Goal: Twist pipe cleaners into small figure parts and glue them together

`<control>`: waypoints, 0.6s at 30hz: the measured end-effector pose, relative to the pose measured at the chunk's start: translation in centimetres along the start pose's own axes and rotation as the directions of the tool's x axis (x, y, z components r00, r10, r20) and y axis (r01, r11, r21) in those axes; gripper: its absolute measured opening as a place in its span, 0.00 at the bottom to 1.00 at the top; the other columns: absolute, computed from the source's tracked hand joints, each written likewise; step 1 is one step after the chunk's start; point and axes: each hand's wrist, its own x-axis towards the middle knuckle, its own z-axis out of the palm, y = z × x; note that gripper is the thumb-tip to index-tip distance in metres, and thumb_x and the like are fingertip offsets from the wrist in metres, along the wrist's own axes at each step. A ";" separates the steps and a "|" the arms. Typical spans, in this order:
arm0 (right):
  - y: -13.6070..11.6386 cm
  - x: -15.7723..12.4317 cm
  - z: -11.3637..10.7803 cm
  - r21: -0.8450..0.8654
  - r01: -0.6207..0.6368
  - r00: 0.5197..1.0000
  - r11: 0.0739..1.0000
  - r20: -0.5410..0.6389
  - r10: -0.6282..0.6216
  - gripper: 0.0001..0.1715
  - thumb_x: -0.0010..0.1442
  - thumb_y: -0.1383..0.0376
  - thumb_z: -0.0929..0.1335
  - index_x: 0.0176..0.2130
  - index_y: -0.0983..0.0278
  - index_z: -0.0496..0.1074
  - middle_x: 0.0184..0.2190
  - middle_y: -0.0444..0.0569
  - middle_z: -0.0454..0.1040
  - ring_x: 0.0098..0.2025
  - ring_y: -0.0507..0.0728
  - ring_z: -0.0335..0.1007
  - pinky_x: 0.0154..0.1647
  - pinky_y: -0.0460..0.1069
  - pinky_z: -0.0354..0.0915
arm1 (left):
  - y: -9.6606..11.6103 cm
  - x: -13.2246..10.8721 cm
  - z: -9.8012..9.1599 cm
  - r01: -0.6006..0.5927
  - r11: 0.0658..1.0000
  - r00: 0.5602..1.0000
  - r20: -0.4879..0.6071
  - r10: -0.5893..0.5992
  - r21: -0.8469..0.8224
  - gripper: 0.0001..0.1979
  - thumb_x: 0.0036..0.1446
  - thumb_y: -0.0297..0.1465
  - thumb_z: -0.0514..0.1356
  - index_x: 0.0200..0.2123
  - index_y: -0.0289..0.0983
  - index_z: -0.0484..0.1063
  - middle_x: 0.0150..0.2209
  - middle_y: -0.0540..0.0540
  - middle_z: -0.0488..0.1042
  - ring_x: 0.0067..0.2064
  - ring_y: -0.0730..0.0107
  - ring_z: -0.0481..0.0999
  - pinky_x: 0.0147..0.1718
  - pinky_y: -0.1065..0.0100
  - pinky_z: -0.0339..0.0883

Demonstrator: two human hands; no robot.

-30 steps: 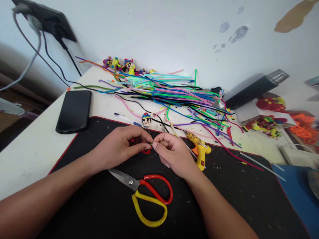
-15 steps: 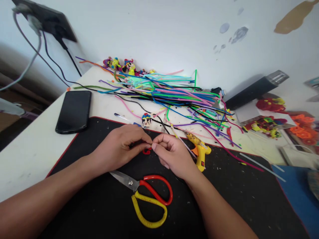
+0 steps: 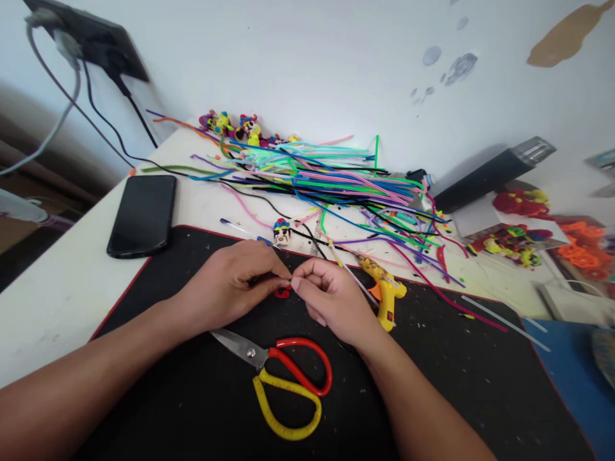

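My left hand (image 3: 240,282) and my right hand (image 3: 329,294) meet over the black mat (image 3: 192,397), fingertips pinched together on something too small to make out. A small curled red piece (image 3: 282,292) shows just under the fingertips. Scissors (image 3: 259,358) with one red and one yellow handle lie on the mat below my hands. Beyond my fingers sits a little painted head (image 3: 282,232) with a blue and red headdress. A yellow glue gun (image 3: 387,291) rests to the right of my right hand.
Many coloured pipe cleaners (image 3: 336,179) are piled along the wall. A black phone (image 3: 143,216) lies at the left. Small colourful figures (image 3: 247,128) stand at the back. At the right are a dark cylinder (image 3: 485,179) and orange pieces (image 3: 589,250).
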 end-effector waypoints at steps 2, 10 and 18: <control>-0.1 0.0 0.0 0.004 -0.004 1.000 1.000 -0.005 0.004 0.11 0.61 0.58 0.73 0.36 0.61 0.71 0.17 0.31 0.61 0.14 0.46 0.50 0.15 0.44 0.45 | 0.1 0.1 0.0 0.028 1.000 1.000 -0.001 -0.028 0.002 0.07 0.71 0.30 0.62 0.40 0.41 0.80 0.36 0.49 0.84 0.38 0.65 0.82 0.42 0.64 0.72; -0.3 0.0 0.0 0.001 0.009 1.000 1.000 -0.022 -0.009 0.13 0.61 0.56 0.74 0.37 0.62 0.72 0.18 0.32 0.61 0.14 0.46 0.51 0.15 0.44 0.47 | 0.0 0.1 0.1 0.095 0.995 0.995 -0.022 -0.095 0.001 0.07 0.71 0.33 0.62 0.40 0.42 0.80 0.36 0.48 0.84 0.39 0.64 0.82 0.40 0.63 0.74; 0.0 0.0 -0.2 -0.076 0.035 0.999 0.996 -0.027 -0.037 0.11 0.63 0.56 0.72 0.38 0.61 0.73 0.19 0.32 0.60 0.16 0.47 0.51 0.18 0.46 0.47 | -0.2 0.1 0.1 0.069 0.997 0.998 0.003 -0.069 0.038 0.08 0.72 0.33 0.61 0.41 0.41 0.81 0.37 0.47 0.84 0.40 0.63 0.82 0.42 0.63 0.73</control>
